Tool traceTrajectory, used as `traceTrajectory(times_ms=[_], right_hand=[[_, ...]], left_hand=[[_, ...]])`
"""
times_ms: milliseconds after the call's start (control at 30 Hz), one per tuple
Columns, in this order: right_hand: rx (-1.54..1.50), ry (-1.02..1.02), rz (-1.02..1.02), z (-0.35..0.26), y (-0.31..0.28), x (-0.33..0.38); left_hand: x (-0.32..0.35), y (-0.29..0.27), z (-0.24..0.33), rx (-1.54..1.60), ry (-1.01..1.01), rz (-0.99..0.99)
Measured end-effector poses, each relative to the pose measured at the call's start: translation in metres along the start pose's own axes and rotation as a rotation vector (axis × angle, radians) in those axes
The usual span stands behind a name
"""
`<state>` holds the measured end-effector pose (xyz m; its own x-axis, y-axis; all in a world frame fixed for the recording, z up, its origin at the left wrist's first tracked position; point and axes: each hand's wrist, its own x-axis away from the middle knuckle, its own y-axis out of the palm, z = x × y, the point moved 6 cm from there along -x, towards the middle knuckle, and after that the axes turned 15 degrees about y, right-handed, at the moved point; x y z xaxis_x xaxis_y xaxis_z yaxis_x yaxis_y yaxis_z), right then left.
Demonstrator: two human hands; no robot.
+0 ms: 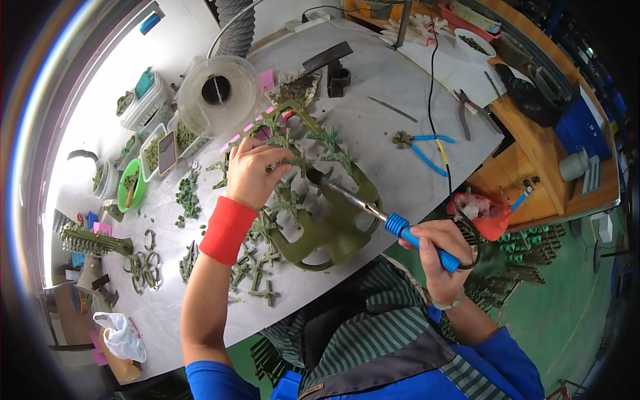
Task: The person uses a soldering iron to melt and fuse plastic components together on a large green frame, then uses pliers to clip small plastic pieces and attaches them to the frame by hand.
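My right hand (440, 260) is closed round the blue handle of a soldering iron (360, 204). The iron's dark, wide tip reaches left, close to the fingers of my left hand (255, 170). Those fingers pinch a small green cross-shaped piece (301, 162), partly hidden by them; whether the tip touches it I cannot tell. Beneath both hands lies a larger olive-green frame (340, 230) with rounded cut-outs. More green cross-shaped pieces (331, 143) stand on or beside it, and others (265, 293) lie loose on the table near my left wrist.
A clear funnel-shaped hood (193, 110) on a grey hose hangs beyond my left hand. Blue-handled pliers (427, 153), a thin rod (393, 109) and black-handled pliers (463, 113) lie right. The iron's cable (432, 87) crosses the table. Tubs and a green bowl (139, 187) stand left.
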<state>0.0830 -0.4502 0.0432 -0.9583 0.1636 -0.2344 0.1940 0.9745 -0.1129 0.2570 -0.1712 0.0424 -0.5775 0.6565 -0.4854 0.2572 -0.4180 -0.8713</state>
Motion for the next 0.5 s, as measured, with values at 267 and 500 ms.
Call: traceTrajectory(times_ms=[267, 500], right_hand=[[-0.003, -0.04, 0.009, 0.009, 0.012, -0.005], [-0.019, -0.04, 0.028, 0.014, 0.014, -0.007]], left_hand=[[-0.002, 0.005, 0.0, 0.004, 0.015, -0.025], [-0.002, 0.008, -0.001, 0.005, 0.033, -0.034]])
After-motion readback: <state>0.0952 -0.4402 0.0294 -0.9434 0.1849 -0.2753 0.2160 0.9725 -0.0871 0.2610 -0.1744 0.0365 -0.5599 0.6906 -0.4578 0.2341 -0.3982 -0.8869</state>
